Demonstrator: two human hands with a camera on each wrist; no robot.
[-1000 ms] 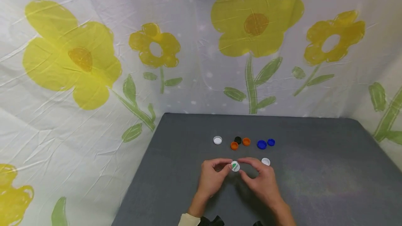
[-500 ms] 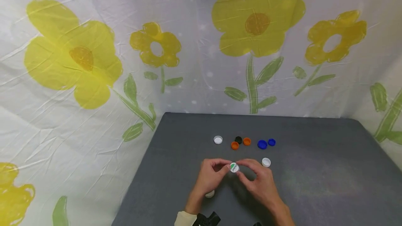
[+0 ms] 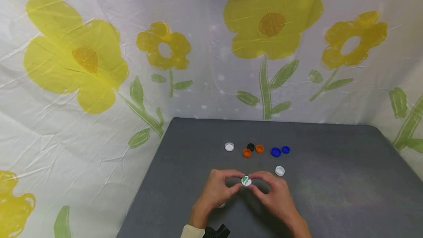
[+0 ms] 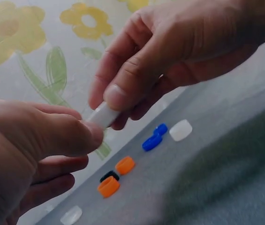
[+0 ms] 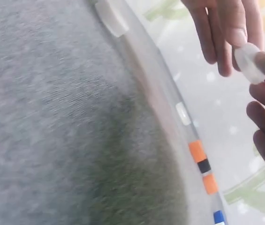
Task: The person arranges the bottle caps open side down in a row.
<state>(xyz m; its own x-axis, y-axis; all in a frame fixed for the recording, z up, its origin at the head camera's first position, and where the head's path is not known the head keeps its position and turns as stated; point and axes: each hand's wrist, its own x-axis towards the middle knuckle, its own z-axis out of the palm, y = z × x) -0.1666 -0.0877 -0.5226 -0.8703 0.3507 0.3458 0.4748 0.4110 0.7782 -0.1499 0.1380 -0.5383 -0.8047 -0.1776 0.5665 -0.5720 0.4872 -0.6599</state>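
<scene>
A small white bottle cap point(image 3: 246, 181) with a green mark on its top is held above the table between both hands. My left hand point(image 3: 214, 191) pinches its left edge with thumb and index finger. On the opposite edge, the thumb and index finger of my right hand point(image 3: 275, 193) pinch it too. The left wrist view shows the white cap point(image 4: 102, 116) side-on, its ends partly covered by fingertips. From the right wrist, the cap point(image 5: 249, 63) appears tilted between the two hands.
Behind the hands lie a white cap point(image 3: 229, 147), orange caps point(image 3: 246, 152), a black cap point(image 3: 250, 146) and blue caps point(image 3: 275, 152). Another white cap point(image 3: 279, 170) sits beyond my right hand. A pale round piece point(image 3: 222, 205) shows partly beside my left wrist. A flowered curtain point(image 3: 205, 47) borders the grey table point(image 3: 330, 150).
Both hands have come slightly nearer my body with the cap, and its printed top has turned a little. The pale piece by my left wrist has come partly into view.
</scene>
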